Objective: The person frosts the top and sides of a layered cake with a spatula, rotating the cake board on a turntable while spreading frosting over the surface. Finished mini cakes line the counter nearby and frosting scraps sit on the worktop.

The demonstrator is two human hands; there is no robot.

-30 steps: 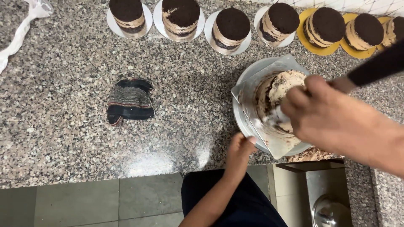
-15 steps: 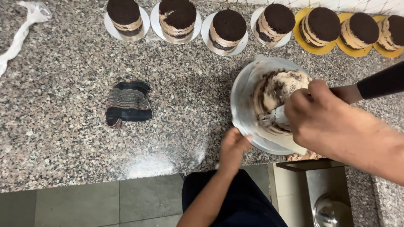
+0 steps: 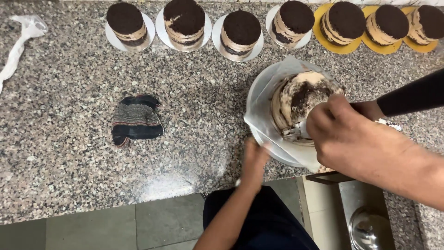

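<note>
Right hand (image 3: 351,134) is curled tight around the grip of a spatula (image 3: 296,132), whose blade is laid flat against the near side of the cake (image 3: 300,95) — that grip looks chosen to keep the blade steady against the soft brown cream. The cake sits on a white round board (image 3: 259,99) with a sheet of paper under it, probably to catch smears, and the board overhangs the near edge of the speckled stone bench (image 3: 69,153). Left hand (image 3: 254,159) is just below the board's near-left rim, fingers bunched and touching its edge; it is blurred, so whether it pinches the rim or only pushes it I cannot tell — a hold like that would suit turning the board. So the cake lies between the two hands: right hand against its near-right side, left hand just off its near-left. Behind the cake, along the far side of the bench, runs a row of dark-topped layer cakes (image 3: 240,30) on white and yellow boards, well apart from it. To the cake's left lies a crumpled striped cloth (image 3: 136,120), near but untouched.
</note>
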